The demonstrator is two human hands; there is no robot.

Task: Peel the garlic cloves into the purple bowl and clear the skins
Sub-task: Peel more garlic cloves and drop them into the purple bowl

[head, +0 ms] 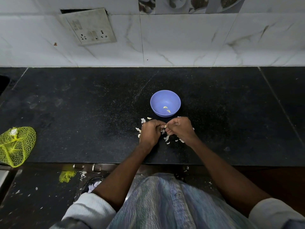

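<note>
Head view: a person peels garlic at a black surface (82, 113).

Near the wall stands the purple bowl (165, 103), holding two peeled cloves (166, 109). Just in front of it, the left hand (150, 132) and right hand (180, 128) meet, fingers curled, pinching one garlic clove (165, 126) between them. Papery skins (166, 138) lie scattered beneath and around both hands.

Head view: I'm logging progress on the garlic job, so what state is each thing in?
Purple bowl: upright, two peeled cloves inside.
Left hand, right hand: pinching one clove together.
Skins: scattered on counter.
Yellow net bag: slack, at counter's edge.
</note>
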